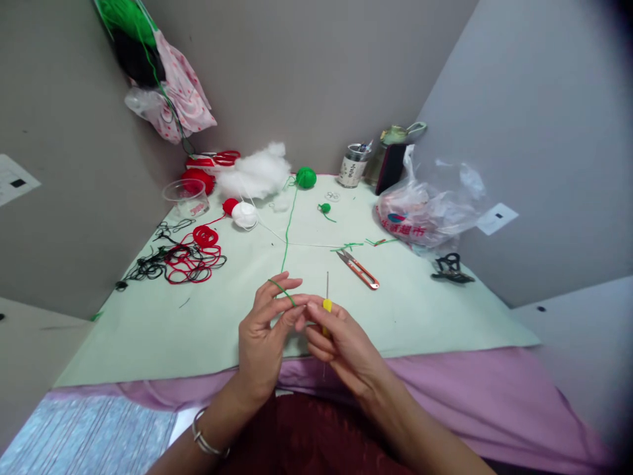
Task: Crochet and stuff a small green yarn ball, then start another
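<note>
Green yarn (281, 288) runs over the fingers of my left hand (264, 330), whose thumb and finger are pinched together on it. My right hand (341, 340) is closed around a crochet hook with a yellow grip (327, 305); its metal shaft points up and away from me. The fingertips of both hands meet above the table's front edge, and what lies between them is too small to make out. From my left hand the strand leads back to a green yarn ball (306, 177). Orange-handled thread snips (359, 269) lie just beyond my right hand.
Red and black yarn tangles (195, 254) lie at the left, near a clear plastic cup (186, 198). White stuffing (257, 173) and a white yarn ball (244, 215) sit behind. At the right are a plastic bag (425, 208), a can (353, 166) and a black clip (451, 269).
</note>
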Demonstrator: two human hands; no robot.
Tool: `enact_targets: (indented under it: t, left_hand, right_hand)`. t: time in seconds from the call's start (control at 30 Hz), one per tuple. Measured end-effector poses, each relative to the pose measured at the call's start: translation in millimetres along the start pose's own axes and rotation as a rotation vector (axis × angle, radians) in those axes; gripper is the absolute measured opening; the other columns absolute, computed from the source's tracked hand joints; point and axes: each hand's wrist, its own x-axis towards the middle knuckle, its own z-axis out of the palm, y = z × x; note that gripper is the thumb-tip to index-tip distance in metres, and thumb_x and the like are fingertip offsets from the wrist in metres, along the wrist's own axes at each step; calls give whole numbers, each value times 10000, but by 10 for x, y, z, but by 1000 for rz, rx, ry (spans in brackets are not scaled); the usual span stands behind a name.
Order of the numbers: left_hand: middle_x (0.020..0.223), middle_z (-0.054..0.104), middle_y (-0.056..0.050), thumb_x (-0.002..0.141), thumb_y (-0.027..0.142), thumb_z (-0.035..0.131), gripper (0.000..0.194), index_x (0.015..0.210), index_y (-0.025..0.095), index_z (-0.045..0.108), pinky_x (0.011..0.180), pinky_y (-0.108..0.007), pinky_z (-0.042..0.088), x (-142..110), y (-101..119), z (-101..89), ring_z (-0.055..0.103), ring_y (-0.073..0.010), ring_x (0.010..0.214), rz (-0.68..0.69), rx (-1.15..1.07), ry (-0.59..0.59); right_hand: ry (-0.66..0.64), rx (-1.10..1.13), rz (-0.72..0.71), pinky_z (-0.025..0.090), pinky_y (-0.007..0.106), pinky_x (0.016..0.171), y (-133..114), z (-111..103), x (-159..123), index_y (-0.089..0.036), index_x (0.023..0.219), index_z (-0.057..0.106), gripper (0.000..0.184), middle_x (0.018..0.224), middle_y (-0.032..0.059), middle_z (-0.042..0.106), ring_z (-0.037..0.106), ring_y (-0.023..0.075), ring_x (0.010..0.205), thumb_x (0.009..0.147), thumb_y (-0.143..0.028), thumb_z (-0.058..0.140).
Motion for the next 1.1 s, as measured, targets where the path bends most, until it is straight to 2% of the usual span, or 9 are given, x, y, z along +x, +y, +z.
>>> enact_targets:
  t: [0.13,0.37,0.57,0.67,0.83,0.9,0.97,1.03,1.1]
  left_hand:
    - [1233,786,-81,934,298,761,123,962,338,873,1183,-482,432,-35,8,4,559,-282,1403,1,13,-50]
    - [1278,770,-73,909,269,789,121,951,346,872,1229,-489,370,-58,-1,-19,519,-280,1446,6,19,-118]
    - [1097,762,-58,889,315,820,46,903,314,864,1080,-384,505,-65,41,-16,665,-234,1194,-154,-218,-83]
    - [1074,764,-46,911,305,799,70,927,317,866,996,-318,540,-27,75,-54,690,-202,1114,-112,-145,-78]
    - [1123,780,-39,958,226,734,205,1068,343,861,947,-247,554,49,105,-111,713,-167,1085,71,72,-237]
    - [1049,783,-25,951,192,734,233,1076,344,859,912,-221,556,59,97,-106,722,-146,1014,101,88,-241]
    - [967,777,-11,929,173,757,227,1046,336,863,859,-198,554,57,92,-90,718,-130,940,73,69,-219]
    - [918,766,-3,903,174,783,195,1003,319,866,809,-184,550,52,99,-74,709,-120,889,-7,23,-203]
    - [871,749,6,874,189,809,162,981,299,864,758,-183,550,49,114,-65,701,-111,812,-120,-52,-202]
  right_hand:
    - [92,42,-46,83,197,408,1,-15,55,-139,906,746,403,492,-155,284,91,15,444,703,-429,940]
    - [77,60,-36,122,178,416,-38,-77,37,-179,847,653,353,540,-138,332,104,23,471,703,-331,936]
    - [7,-87,-18,114,200,404,-166,-75,-13,-186,831,648,336,513,-148,307,112,22,438,706,-351,912]
    - [16,-305,-81,142,220,425,-211,-93,-41,-183,818,661,301,521,-125,362,196,34,438,741,-374,879]
    - [28,-558,-234,307,228,547,-261,-100,-88,-178,837,655,249,735,-34,584,409,72,602,796,-353,828]
    - [54,-589,-255,270,234,524,-262,-92,-105,-188,848,631,246,672,-59,529,359,70,563,814,-356,808]
    - [85,-623,-259,192,246,490,-248,-83,-122,-202,854,609,227,555,-110,369,257,71,505,844,-358,774]
    - [105,-653,-282,161,255,482,-226,-75,-139,-210,852,599,205,520,-127,283,220,77,488,868,-354,744]
    - [116,-680,-310,163,258,478,-212,-69,-156,-211,847,598,188,521,-123,287,225,79,485,886,-348,722]
